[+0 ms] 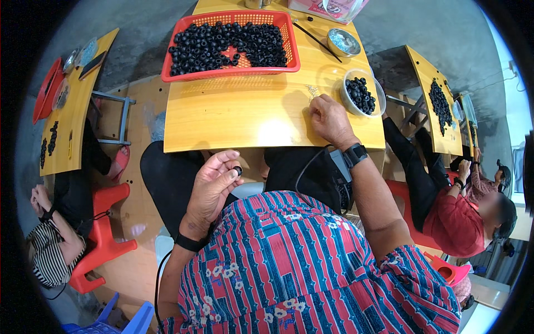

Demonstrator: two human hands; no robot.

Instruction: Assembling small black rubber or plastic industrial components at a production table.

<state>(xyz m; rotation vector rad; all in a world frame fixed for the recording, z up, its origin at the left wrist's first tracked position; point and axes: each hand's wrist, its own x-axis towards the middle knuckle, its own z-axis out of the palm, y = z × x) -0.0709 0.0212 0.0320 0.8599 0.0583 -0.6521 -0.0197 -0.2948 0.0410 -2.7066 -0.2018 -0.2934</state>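
Note:
My left hand (211, 186) is raised just off the table's near edge, with a small black ring-shaped piece (238, 170) pinched between thumb and fingers. My right hand (332, 118) rests on the yellow table (222, 114), its fingers curled together beside a scatter of tiny pale bits (312, 89). Whatever those fingertips hold, if anything, is hidden. Right of that hand stands a clear round tub (346, 106) with black ring pieces (360, 94) inside. A red plastic basket (233, 74), at the back left, holds many more of these black pieces.
A metal bowl (350, 52) with blue-white bits and a thin dark stick (317, 42) lie at the back right. Behind them is a pink-and-white package (334, 8). People sit at side tables left (72, 139) and right (445, 145). A red stool (105, 239) stands left.

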